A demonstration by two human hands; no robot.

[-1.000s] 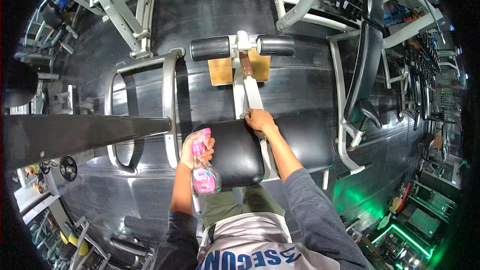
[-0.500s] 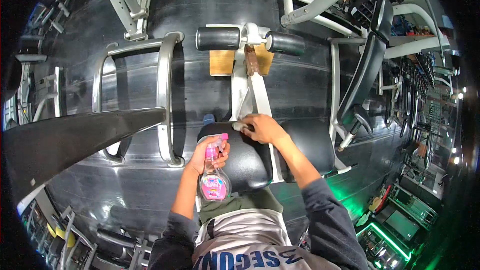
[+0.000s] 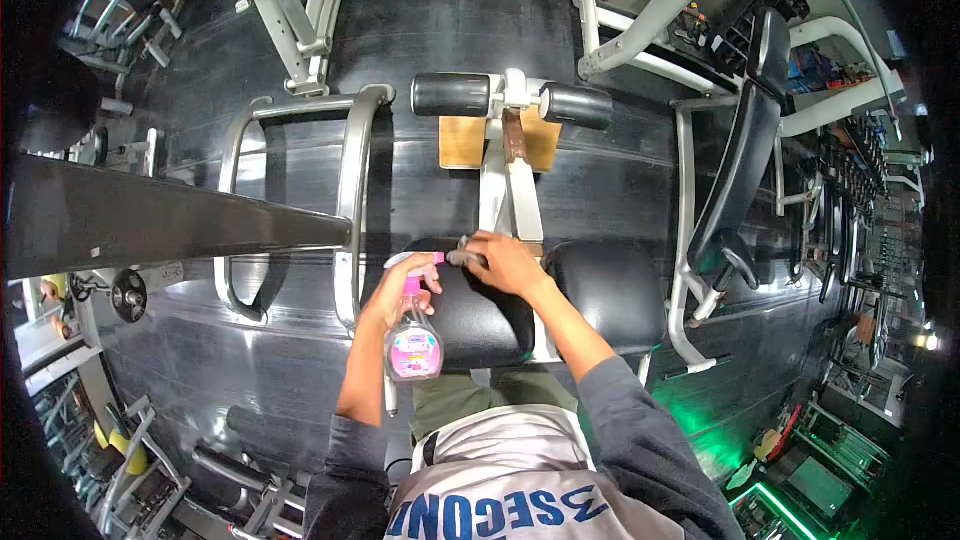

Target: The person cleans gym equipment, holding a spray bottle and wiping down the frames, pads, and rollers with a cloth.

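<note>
The left grip (image 3: 400,292) wraps a bottle (image 3: 414,354); beside it the right grip (image 3: 506,264), bunched on a rag (image 3: 462,258), seems mid-wipe on the pad (image 3: 482,325) below; the next stroke wants even pressure.

From my end, I have the left pad (image 3: 485,322) and right pad (image 3: 612,300) side by side, the rollers (image 3: 451,95) beyond, a frame (image 3: 352,170) to their left, a bench (image 3: 742,145) to their right. The spray bottle (image 3: 415,352) is in the left hand (image 3: 396,293), by the left pad.
</note>
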